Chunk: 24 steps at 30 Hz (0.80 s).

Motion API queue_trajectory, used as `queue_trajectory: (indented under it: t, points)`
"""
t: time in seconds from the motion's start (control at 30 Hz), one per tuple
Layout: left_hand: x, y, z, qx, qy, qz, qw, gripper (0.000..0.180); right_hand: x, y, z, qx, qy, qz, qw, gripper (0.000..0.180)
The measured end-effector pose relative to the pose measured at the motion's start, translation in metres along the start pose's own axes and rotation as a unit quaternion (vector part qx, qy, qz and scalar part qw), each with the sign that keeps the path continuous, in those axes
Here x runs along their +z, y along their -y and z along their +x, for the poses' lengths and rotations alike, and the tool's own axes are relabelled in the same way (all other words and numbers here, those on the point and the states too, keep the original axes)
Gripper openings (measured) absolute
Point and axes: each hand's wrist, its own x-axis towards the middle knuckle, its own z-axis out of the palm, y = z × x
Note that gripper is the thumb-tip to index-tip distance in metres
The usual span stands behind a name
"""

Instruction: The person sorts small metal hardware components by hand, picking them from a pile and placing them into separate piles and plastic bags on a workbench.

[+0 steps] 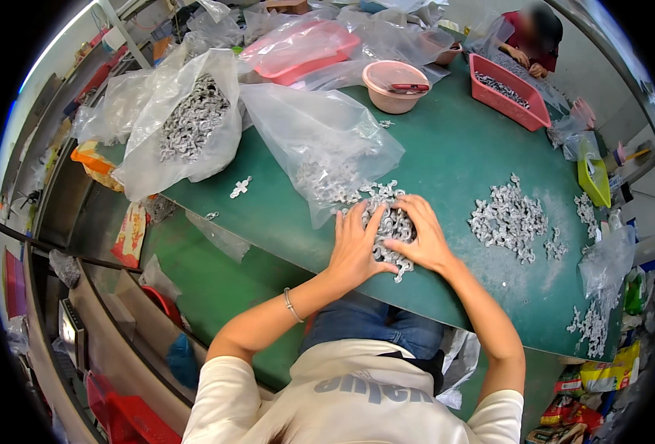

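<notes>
Across the green table (pixel 446 155), whose clear bags (pixel 320 140) spill small silvery metal parts toward the frame's centre, the left hand (pixel 353 248) and right hand (pixel 420 233) lie flat, fingers spread, cupping a pile of parts (pixel 388 226) at the near edge to corral it.

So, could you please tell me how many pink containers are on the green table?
3: a pink tray inside a clear bag at the far side, a round pink bowl beside it, and a pink basket at the far right. Bags may hide others.
</notes>
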Motion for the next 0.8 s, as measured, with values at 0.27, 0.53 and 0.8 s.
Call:
queue_trajectory:
  t: [0.27,0.53,0.8]
  points:
    - [-0.02,0.021,0.017,0.15,0.072,-0.04,0.985,0.105,-0.026,0.021,-0.02,0.013,0.114,-0.047,0.992,0.111]
    - [-0.028,0.026,0.025,0.204,0.06,-0.005,0.977,0.103,-0.019,0.016,-0.018,0.032,0.079,0.0,0.996,0.113]
    - [-0.022,0.038,0.026,0.196,0.112,-0.046,0.973,0.098,-0.026,0.022,-0.019,0.008,0.123,-0.038,0.992,0.118]
